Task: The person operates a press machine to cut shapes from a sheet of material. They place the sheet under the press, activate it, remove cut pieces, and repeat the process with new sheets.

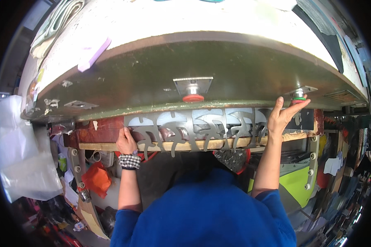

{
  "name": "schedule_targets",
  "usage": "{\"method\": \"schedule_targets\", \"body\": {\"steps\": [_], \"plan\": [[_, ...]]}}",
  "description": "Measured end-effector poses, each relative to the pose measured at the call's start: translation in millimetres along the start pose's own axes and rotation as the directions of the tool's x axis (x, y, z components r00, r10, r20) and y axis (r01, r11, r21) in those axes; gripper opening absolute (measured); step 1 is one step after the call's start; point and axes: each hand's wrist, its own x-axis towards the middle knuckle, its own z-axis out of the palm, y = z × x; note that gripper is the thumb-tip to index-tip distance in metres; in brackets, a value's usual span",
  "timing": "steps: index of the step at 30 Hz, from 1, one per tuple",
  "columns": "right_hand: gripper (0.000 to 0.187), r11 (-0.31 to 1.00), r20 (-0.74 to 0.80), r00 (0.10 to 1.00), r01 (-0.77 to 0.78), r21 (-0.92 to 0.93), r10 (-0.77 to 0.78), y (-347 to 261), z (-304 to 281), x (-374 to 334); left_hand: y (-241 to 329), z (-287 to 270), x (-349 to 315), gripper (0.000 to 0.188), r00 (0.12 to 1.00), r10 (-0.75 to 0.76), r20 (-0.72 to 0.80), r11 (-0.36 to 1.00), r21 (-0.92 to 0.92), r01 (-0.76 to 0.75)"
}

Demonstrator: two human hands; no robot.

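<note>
A grey sheet (185,129) with a row of curved cut-outs and prongs lies along the wooden-edged ledge under the machine's green beam. At its left end, my left hand (126,141) is closed on the sheet's edge, with a checked band round the wrist. My right hand (281,117) is raised to a green push button (299,99) on the beam's front. Its thumb and fingers are spread, and the fingertips reach the button. A red push button (193,98) sits at the middle of the beam. Pale blue patches show through the sheet's gaps.
The green beam (132,78) spans the view, a purple bar (94,54) on its top. Clear plastic sheeting (24,152) hangs at left. Below the ledge are an orange-red bag (96,180), a red-rimmed bucket (231,159) of dark scraps and a lime-green panel (294,185).
</note>
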Motion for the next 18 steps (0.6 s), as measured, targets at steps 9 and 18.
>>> {"method": "schedule_targets", "body": {"steps": [9, 18], "plan": [[0.07, 0.943, 0.561, 0.828, 0.195, -0.271, -0.01, -16.4, -19.9, -125.1, -15.1, -4.6, -9.5, 0.031, 0.972, -0.178, 0.152, 0.949, -0.236, 0.21], [0.059, 0.951, 0.542, 0.839, 0.139, -0.277, 0.035, -28.5, -56.8, -151.7, -33.9, -16.3, -39.3, 0.03, 0.987, -0.048, 0.151, 0.959, -0.27, 0.088]]}}
